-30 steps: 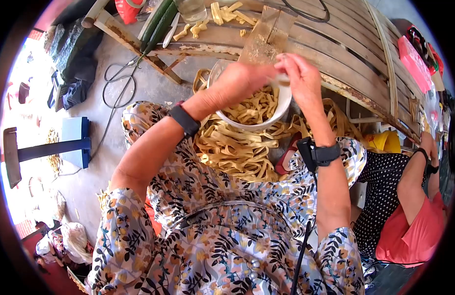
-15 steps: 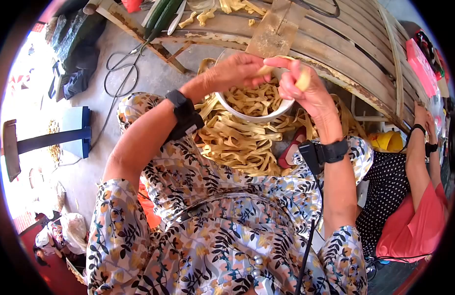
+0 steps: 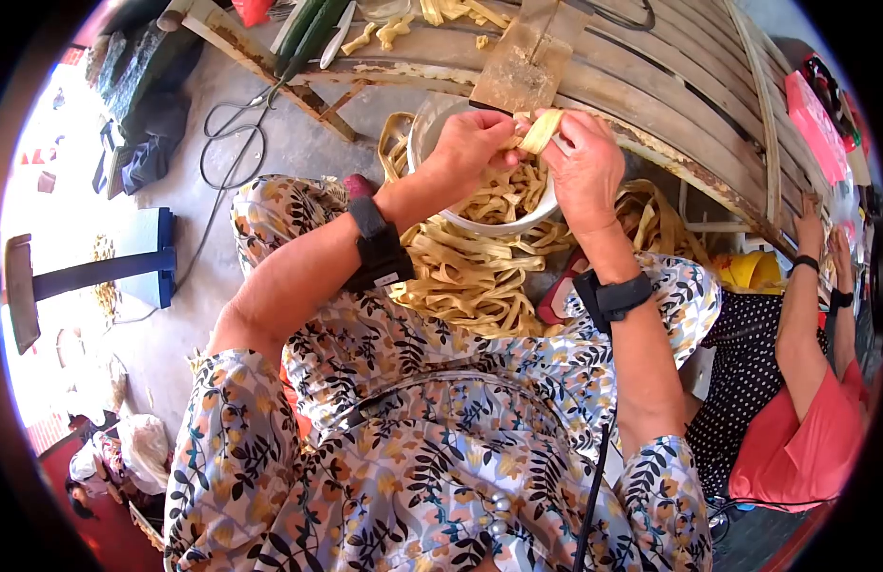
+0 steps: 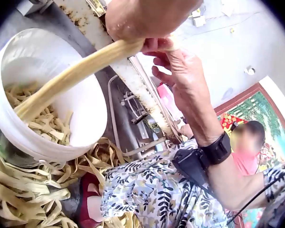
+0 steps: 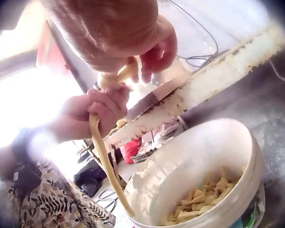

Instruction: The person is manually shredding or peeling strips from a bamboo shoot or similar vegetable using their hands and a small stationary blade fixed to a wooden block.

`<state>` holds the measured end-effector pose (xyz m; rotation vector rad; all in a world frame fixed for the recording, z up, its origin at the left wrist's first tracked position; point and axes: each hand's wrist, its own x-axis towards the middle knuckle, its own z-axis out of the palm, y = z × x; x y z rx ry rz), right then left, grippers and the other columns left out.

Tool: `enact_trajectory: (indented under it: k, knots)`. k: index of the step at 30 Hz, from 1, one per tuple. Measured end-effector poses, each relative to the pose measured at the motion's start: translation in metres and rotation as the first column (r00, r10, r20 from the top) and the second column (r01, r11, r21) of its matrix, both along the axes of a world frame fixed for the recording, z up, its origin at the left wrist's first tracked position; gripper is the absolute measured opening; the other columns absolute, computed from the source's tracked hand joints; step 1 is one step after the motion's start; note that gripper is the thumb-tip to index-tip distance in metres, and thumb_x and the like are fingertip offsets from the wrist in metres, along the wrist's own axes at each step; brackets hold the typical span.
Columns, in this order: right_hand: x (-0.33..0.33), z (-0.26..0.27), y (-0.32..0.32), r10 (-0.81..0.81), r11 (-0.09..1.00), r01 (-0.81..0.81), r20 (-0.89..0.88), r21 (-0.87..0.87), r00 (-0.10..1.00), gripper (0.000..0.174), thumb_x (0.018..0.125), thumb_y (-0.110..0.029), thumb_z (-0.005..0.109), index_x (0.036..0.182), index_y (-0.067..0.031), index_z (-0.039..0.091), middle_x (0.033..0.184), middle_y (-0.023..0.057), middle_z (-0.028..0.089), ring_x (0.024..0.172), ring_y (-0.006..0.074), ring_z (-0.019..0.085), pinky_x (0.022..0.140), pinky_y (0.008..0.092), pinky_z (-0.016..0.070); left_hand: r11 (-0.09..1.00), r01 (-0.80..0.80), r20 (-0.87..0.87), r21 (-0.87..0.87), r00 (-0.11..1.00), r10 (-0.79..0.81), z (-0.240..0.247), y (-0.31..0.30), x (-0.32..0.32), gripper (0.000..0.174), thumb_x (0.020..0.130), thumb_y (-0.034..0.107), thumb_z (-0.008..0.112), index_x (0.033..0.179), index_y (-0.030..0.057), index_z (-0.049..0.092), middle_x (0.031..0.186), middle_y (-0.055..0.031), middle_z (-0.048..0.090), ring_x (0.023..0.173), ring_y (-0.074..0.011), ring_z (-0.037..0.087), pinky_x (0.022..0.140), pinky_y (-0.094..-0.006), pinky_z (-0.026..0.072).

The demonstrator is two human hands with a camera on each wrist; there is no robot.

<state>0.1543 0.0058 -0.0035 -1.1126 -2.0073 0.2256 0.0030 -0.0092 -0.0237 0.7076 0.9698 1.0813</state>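
We saw the left hand and the right hand close to each other over the white bucket, in front of the near edge of the slatted bench. Our left hand was clamped on a yellow strip, its fingers curled in tight. Our right hand was clamped on the same strip, thumb and fingers pinching it where a flat band looped between the hands. In both wrist views we saw a length of it run down from the hands toward the bucket.

Inside the bucket we saw a heap of yellow pieces, and around it on the floor lay many loose strips. At the bench's near edge, just beyond our hands, lay a wooden board. Towards the bench's near left corner we saw long green vegetables beside a white-handled tool, with small knotted pieces to the right of them. On our far right sat another person in a red top, near a yellow container.
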Motion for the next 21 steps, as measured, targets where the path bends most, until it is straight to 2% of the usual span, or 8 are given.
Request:
enact_trajectory:
  k: [1, 4, 7, 10, 14, 17, 19, 21]
  knots:
    - [0.000, 0.004, -0.002, -0.024, 0.990, 0.034, 0.071, -0.136, 0.997, 0.021, 0.073, -0.021, 0.068, 0.087, -0.0045, 0.065, 0.074, 0.0015, 0.061, 0.062, 0.0146, 0.055, 0.059, 0.0264, 0.0434, 0.997, -0.073, -0.217, -0.001, 0.974, 0.071, 0.013, -0.004, 0.003, 0.021, 0.088, 0.016, 0.051, 0.095, -0.0032, 0.057, 0.078, -0.0028, 0.057, 0.058, -0.0066, 0.050, 0.051, -0.0196, 0.0439]
    - [0.001, -0.007, 0.008, 0.036, 0.734, -0.180, -0.227, -0.655, 0.973, 0.021, 0.074, -0.022, 0.066, 0.089, -0.0067, 0.066, 0.065, 0.0037, 0.061, 0.056, 0.0106, 0.052, 0.054, 0.0271, 0.0422, 0.983, 0.003, -0.297, 0.185, 0.953, 0.053, 0.012, -0.008, -0.004, 0.023, 0.088, 0.018, 0.052, 0.094, -0.0038, 0.057, 0.077, -0.0037, 0.058, 0.057, -0.0070, 0.052, 0.052, -0.0196, 0.0454]
    - [0.003, -0.020, 0.010, 0.063, 0.731, -0.253, -0.307, -0.633, 0.950, 0.017, 0.075, -0.021, 0.065, 0.084, -0.0062, 0.067, 0.063, 0.0042, 0.061, 0.051, 0.0101, 0.050, 0.051, 0.0264, 0.0408, 0.957, 0.166, -0.491, 0.236, 0.870, -0.030, 0.020, -0.006, -0.007, 0.027, 0.086, 0.022, 0.055, 0.092, -0.0044, 0.057, 0.074, -0.0062, 0.059, 0.057, -0.0083, 0.054, 0.052, -0.0215, 0.0467]
    - [-0.001, -0.025, 0.005, 0.019, 0.815, -0.084, -0.118, -0.573, 0.993, 0.014, 0.072, -0.017, 0.064, 0.078, -0.0049, 0.066, 0.073, 0.0034, 0.063, 0.061, 0.0175, 0.056, 0.057, 0.0278, 0.0432, 0.897, 0.320, -0.790, 0.304, 0.612, 0.049, 0.017, -0.010, -0.001, 0.030, 0.084, 0.025, 0.058, 0.090, -0.0046, 0.055, 0.070, -0.0081, 0.059, 0.057, -0.0094, 0.056, 0.049, -0.0238, 0.0468]
    - [-0.006, -0.029, -0.004, 0.063, 0.949, -0.102, -0.139, -0.298, 0.988, 0.012, 0.070, -0.015, 0.063, 0.073, -0.0031, 0.064, 0.092, 0.0019, 0.062, 0.082, 0.0257, 0.056, 0.068, 0.0284, 0.0450, 0.848, 0.269, -0.805, 0.458, 0.531, 0.266, -0.004, -0.007, 0.002, 0.027, 0.084, 0.023, 0.057, 0.090, -0.0020, 0.051, 0.067, -0.0083, 0.058, 0.057, -0.0101, 0.057, 0.043, -0.0228, 0.0433]
    - [-0.004, -0.019, -0.004, 0.115, 0.935, -0.226, -0.371, -0.273, 0.921, 0.007, 0.069, -0.006, 0.064, 0.073, 0.0002, 0.064, 0.098, 0.0057, 0.061, 0.087, 0.0198, 0.055, 0.073, 0.0265, 0.0446, 0.982, 0.100, -0.613, 0.161, 0.790, 0.020, 0.007, -0.009, 0.000, 0.024, 0.085, 0.024, 0.054, 0.093, 0.0010, 0.052, 0.068, -0.0044, 0.057, 0.057, -0.0076, 0.055, 0.046, -0.0185, 0.0401]
    - [0.000, -0.010, -0.002, 0.113, 0.897, -0.333, -0.578, -0.290, 0.808, 0.005, 0.068, 0.002, 0.064, 0.073, 0.0034, 0.064, 0.101, 0.0076, 0.060, 0.085, 0.0142, 0.055, 0.074, 0.0255, 0.0452, 0.997, 0.072, -0.299, 0.032, 0.952, -0.060, 0.008, -0.008, -0.001, 0.025, 0.086, 0.026, 0.053, 0.094, 0.0023, 0.054, 0.066, 0.0003, 0.052, 0.054, -0.0049, 0.048, 0.046, -0.0167, 0.0356]
    - [0.011, -0.004, 0.006, -0.171, 0.817, -0.359, -0.785, -0.451, 0.596, 0.005, 0.070, 0.001, 0.064, 0.074, 0.0041, 0.064, 0.103, 0.0070, 0.059, 0.082, 0.0127, 0.055, 0.073, 0.0243, 0.0456, 0.991, 0.099, -0.079, -0.090, 0.991, -0.106, 0.032, -0.015, 0.004, 0.027, 0.087, 0.029, 0.053, 0.095, 0.0029, 0.056, 0.060, 0.0076, 0.040, 0.049, -0.0021, 0.033, 0.044, -0.0158, 0.0259]
